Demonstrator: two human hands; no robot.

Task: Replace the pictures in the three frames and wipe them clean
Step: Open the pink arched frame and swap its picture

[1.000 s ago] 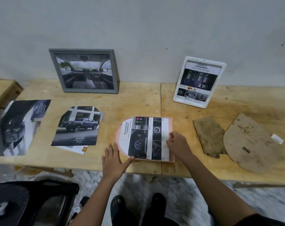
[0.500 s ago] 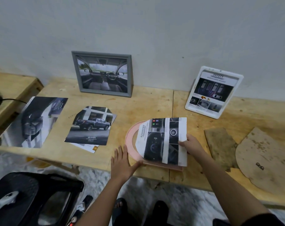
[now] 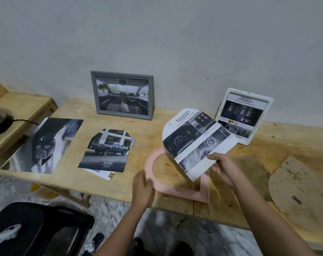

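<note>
Swap step on the pink frame (image 3: 149, 161), as far as I can judge. It lies flat on the surface (image 3: 147, 130), open in the middle with bare wood showing through, close to the front edge. My right hand (image 3: 222, 166) pinches the arch-cut print (image 3: 195, 141) by its lower edge and holds it tilted in the air above the frame, touching nothing. My left hand (image 3: 142, 189) is released, with flat fingers pressed against the frame's curved side to steady it.

Honestly I can't tell if this sheet is coming out or going in. The truck picture (image 3: 107, 150), just left of the frame, has the same arch cut, so one of the two belongs here. Either way, the next move needs the rounded end lined up with the rounded end of the frame, then the backing board (image 3: 301, 191), which lies well off to the right past the cloth (image 3: 249, 167).

For room, there's bare wood between the truck picture and the frame, and more behind it toward the wall. The white frame (image 3: 268, 102) leans just behind the raised sheet, so a careless swing could tip it. The grey frame (image 3: 122, 73) is well apart. I'd keep the left hand from nudging the pink frame forward, as there's not much surface left there.
</note>
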